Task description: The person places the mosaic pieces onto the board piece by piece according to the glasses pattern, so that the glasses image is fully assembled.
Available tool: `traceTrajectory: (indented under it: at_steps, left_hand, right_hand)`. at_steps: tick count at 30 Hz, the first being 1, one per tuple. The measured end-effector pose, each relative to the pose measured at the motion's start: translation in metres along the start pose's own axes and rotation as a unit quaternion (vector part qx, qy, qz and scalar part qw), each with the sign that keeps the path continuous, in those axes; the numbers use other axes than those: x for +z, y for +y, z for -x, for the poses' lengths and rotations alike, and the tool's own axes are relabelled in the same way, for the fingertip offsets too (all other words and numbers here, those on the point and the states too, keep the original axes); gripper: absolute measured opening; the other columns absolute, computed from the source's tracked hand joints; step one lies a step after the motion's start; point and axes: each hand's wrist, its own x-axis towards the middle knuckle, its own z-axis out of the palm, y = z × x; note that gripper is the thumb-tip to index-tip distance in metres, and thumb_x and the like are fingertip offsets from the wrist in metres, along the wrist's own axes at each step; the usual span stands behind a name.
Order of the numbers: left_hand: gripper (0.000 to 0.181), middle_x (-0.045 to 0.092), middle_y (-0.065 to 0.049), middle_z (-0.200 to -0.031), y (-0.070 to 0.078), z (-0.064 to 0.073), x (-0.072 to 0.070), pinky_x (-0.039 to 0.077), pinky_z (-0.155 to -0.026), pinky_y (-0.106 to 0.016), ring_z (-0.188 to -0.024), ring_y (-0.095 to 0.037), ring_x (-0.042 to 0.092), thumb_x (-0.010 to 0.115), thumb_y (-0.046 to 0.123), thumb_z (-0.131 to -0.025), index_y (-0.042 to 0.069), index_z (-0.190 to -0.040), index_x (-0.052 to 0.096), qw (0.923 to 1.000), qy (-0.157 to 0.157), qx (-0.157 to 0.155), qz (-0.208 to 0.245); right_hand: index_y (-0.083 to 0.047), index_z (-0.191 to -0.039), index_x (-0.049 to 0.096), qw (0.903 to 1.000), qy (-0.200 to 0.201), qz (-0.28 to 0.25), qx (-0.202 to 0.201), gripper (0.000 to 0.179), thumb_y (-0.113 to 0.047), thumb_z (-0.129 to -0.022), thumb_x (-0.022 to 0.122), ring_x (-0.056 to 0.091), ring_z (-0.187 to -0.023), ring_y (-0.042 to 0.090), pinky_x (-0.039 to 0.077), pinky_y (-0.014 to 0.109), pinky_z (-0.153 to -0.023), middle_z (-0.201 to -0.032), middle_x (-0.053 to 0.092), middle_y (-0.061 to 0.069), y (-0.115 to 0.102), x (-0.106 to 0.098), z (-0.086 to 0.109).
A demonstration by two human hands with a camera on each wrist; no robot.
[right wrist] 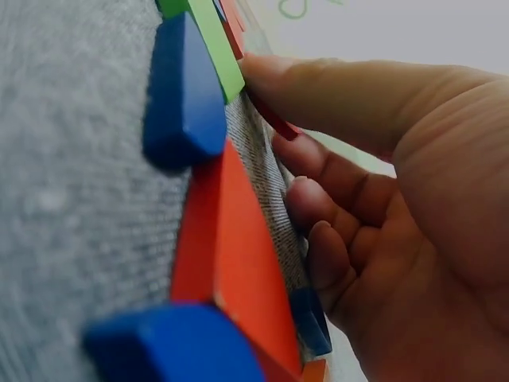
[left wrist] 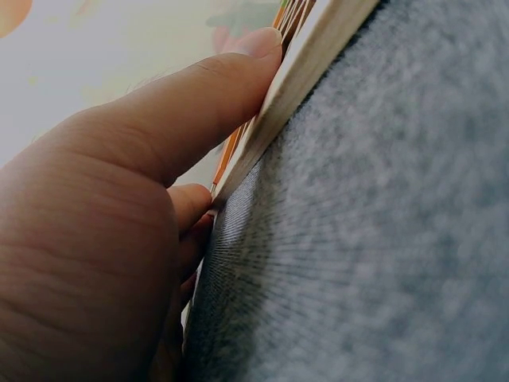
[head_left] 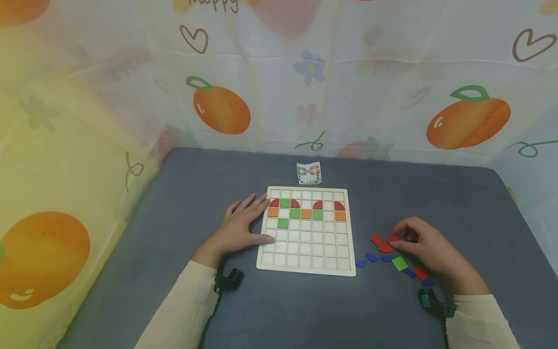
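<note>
My left hand (head_left: 237, 227) lies at the left edge of a pale wooden grid board (head_left: 306, 236), fingers extended along the side and thumb resting on top. The left wrist view shows the thumb (left wrist: 215, 99) over the rim. Red quarter-circles, green squares (head_left: 283, 223) and orange squares (head_left: 306, 214) sit in the board's upper cells. Right of the board, my right hand (head_left: 427, 245) pinches a red piece (right wrist: 274, 118) between thumb and forefinger; its full shape is hidden. Loose beside it lie red pieces (head_left: 376, 239), a green square (head_left: 399, 263) and several blue pieces (head_left: 372, 258).
A small printed pattern card (head_left: 309, 173) lies just behind the board. The grey cloth-covered table (head_left: 209, 169) reaches back to a fruit-printed curtain (head_left: 279, 97). Loose pieces spread from the board's lower right corner towards my right wrist.
</note>
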Motion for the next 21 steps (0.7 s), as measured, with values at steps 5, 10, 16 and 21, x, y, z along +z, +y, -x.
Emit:
traceTrajectory:
  at_steps: [5,10,16,21]
  left_hand:
    - [0.112,0.019,0.008,-0.179,0.0,0.0,0.0,0.003,-0.127,-0.059,-0.166,-0.022,0.006,0.081,0.071,-0.087,0.022,-0.174,0.03,1.0,0.001,0.0,-0.002]
    - [0.112,0.019,0.008,-0.179,0.001,0.0,0.0,0.003,-0.126,-0.06,-0.166,-0.022,0.006,0.081,0.071,-0.087,0.022,-0.174,0.03,1.0,0.002,0.0,-0.001]
    - [0.112,0.019,0.008,-0.179,0.0,0.0,0.0,0.004,-0.126,-0.06,-0.166,-0.023,0.006,0.081,0.07,-0.087,0.021,-0.174,0.031,1.0,0.002,0.004,0.004]
    - [0.111,0.019,0.008,-0.179,0.0,0.0,0.0,0.004,-0.126,-0.06,-0.166,-0.023,0.007,0.081,0.07,-0.087,0.021,-0.174,0.031,1.0,0.003,0.006,0.002]
  right_hand:
    - [-0.012,-0.113,0.071,0.9989,0.033,-0.021,0.024,0.016,-0.015,-0.102,0.081,0.06,-0.078,0.019,0.049,0.033,-0.065,-0.092,0.066,0.001,-0.004,0.001,0.0]
    - [-0.012,-0.123,0.078,0.9965,0.075,-0.036,-0.005,0.02,-0.016,-0.104,0.079,0.068,-0.091,0.011,0.054,0.027,-0.076,-0.113,0.075,0.003,-0.013,0.004,0.0]
    - [-0.008,-0.125,0.078,0.9923,0.087,-0.088,-0.007,0.022,-0.014,-0.103,0.079,0.071,-0.087,0.013,0.056,0.028,-0.071,-0.111,0.077,0.006,-0.036,0.016,-0.007]
    - [-0.006,-0.122,0.076,0.9882,0.063,-0.14,0.009,0.02,-0.014,-0.104,0.079,0.073,-0.086,0.02,0.054,0.029,-0.066,-0.104,0.078,0.005,-0.061,0.033,-0.017]
